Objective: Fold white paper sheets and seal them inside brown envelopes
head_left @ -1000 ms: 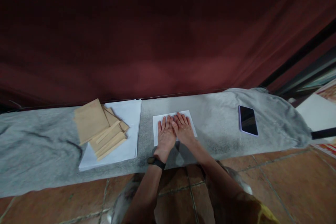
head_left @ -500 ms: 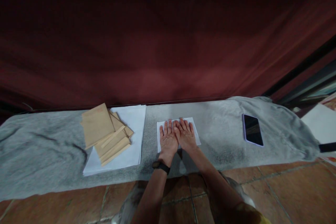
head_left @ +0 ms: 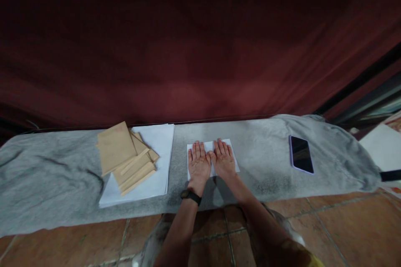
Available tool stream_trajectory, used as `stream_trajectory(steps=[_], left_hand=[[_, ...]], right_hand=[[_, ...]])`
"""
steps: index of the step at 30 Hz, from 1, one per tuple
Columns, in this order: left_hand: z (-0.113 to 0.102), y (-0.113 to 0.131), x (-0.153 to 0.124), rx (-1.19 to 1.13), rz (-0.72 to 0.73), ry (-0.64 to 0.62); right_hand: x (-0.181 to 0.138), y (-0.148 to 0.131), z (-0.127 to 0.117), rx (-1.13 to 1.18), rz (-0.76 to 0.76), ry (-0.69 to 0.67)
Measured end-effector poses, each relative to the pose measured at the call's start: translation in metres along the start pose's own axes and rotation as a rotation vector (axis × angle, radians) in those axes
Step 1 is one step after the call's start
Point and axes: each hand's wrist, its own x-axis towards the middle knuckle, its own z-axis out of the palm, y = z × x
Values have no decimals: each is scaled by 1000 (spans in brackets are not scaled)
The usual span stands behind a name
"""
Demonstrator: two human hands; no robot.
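A small white sheet of paper (head_left: pixel 209 146), perhaps folded, lies flat on the grey cloth (head_left: pixel 257 154) in front of me. My left hand (head_left: pixel 199 163) rests palm down on its left part, fingers stretched forward. On the right part of the sheet lies my right hand (head_left: pixel 224 160), also flat, its fingers slightly spread. The two thumbs meet or nearly meet in the middle. Much of the paper is hidden under my palms.
To the left, several brown paper envelopes (head_left: pixel 117 148) lie on a stack of white paper (head_left: pixel 163 150). A phone (head_left: pixel 301 154) with a purple case lies on the right. Behind the cloth hangs a dark red curtain (head_left: pixel 200 91). Tiled floor (head_left: pixel 351 217) shows in front.
My hands have moved apart sideways on the paper. The fingers overlapped or touched before, and a strip of white now shows between them.
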Motion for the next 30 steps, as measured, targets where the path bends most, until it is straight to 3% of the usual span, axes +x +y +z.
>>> stream_trajectory(steps=[14,30], left_hand=[[1,-13,-4,25,-44,54],[8,-28,-10,-19,-45,127]], right_hand=[[-8,23,1,-35,-20,99],[-14,50,-8,-76,-2,80]])
